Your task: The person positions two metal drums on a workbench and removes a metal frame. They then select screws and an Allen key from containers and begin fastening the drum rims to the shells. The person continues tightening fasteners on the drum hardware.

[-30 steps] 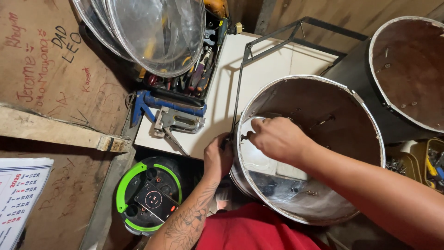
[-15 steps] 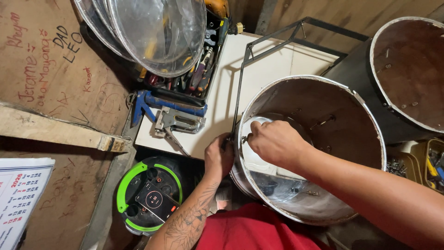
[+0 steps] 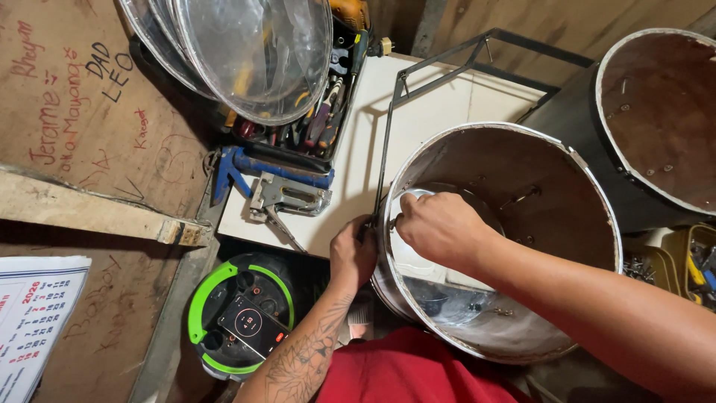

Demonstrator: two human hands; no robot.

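Two hands meet at the metal drum's [image 3: 522, 186] rim, frame centre: left hand [image 3: 353, 252] pinching outside, right hand [image 3: 440, 227] clenched inside on a small part. White calendar [image 3: 30, 321] lower left.

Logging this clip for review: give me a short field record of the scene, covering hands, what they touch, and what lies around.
left hand: outside the drum wall, pressed to it
right hand: inside the drum, fingers at the same spot on the wall
drum: open cylinder, pale rim, small fasteners along its inside
second drum: at right, dark
staple gun: on white board
clear discs: stacked, upper left
phone: on green-ringed device
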